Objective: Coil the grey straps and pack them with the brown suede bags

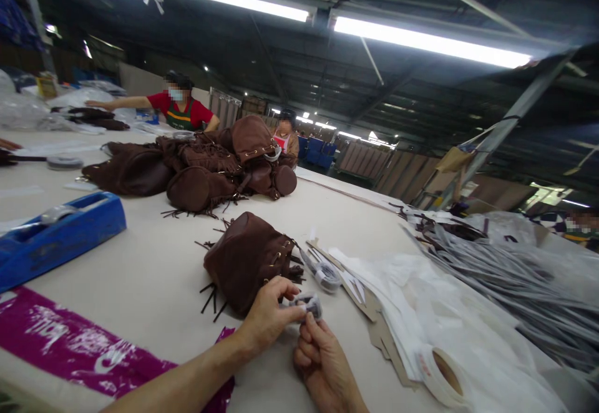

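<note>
A small coil (312,304), grey and white as if wrapped in clear film, sits between my two hands above the table. My left hand (274,313) pinches it from the left with thumb and fingers. From below, my right hand (322,354) closes thumb and forefinger on its lower edge, the other fingers curled. Just beyond my left hand lies a brown fringed drawstring bag (248,257) on its side. Right of the bag rests a similar wrapped coil (326,276), beside cardboard pieces and white paper strips (344,276).
A pile of brown bags (201,170) stands farther back. At left are a blue tape dispenser (70,232) and a purple printed plastic bag (84,344). White sheets (402,294), a tape roll (442,375) and grey wrapped straps (505,294) lie right. Co-workers (182,110) stand across the table.
</note>
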Available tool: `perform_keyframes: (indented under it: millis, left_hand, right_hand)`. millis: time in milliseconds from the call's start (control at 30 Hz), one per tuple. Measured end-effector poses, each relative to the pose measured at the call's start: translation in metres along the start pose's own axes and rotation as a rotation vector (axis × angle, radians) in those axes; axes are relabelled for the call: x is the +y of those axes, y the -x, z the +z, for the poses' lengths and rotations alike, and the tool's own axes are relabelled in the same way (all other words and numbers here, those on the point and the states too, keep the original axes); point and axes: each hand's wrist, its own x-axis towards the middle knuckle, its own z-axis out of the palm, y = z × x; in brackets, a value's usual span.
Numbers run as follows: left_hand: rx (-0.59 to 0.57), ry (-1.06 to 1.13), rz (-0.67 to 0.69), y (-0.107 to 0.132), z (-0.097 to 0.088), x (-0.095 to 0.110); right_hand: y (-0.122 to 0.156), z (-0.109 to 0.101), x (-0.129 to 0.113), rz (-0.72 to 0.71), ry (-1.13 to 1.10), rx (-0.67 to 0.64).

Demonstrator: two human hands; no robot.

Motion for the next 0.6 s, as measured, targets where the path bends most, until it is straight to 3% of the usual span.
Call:
perform_keyframes:
  millis: [167,400,533,600]
  left_hand:
    - [-0.054,-0.084,0.245,0.005,0.002,0.004]
    - [-0.282,-0.551,0.649,0.012,0.006,-0.002]
    - [-0.357,-0.549,0.689,0.018,0.0,0.006]
    - [-0.387,-0.435,0.592,0.02,-0.011,0.011]
  right_hand:
    - [-0.003,-0.002,0.002,0.013,-0.035,0.045]
    - [-0.011,0.001,-0.002,0.096,-0.185,0.117]
    - [-0.007,-0.008,0.002,0.121,-0.082,0.074]
    - [0.003,-0.021,0.006,0.187,0.119,-0.029]
